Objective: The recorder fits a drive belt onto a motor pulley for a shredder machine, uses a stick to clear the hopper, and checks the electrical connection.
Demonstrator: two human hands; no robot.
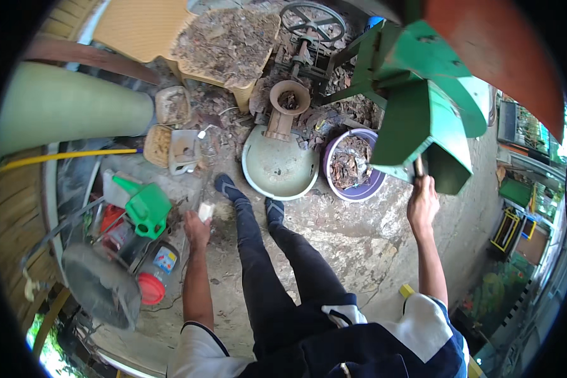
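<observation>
My left hand [197, 229] hangs at my left side, closed round a small white block-like object [206, 211] whose kind I cannot make out. On the right, my right hand [423, 203] is wrapped round a short stick-like handle [419, 166] at the mouth of a green metal chute [404, 126]. The handle's far end is hidden inside the chute. Just left of the chute's mouth stands a purple tub [379, 188] holding dry brown leaves [350, 162]. A pale green basin [280, 170] sits beside the tub, under the spout of a rusty hand-wheel grinder [290, 99].
A tan plastic table [138, 28] bears a heap of leaves [223, 44]. Small plastic containers [172, 106] stand below it. To my left are a green jug [148, 208], a red-lidded container [151, 288] and a grey fan-like drum [101, 286]. An orange-red panel [498, 50] overhangs the upper right.
</observation>
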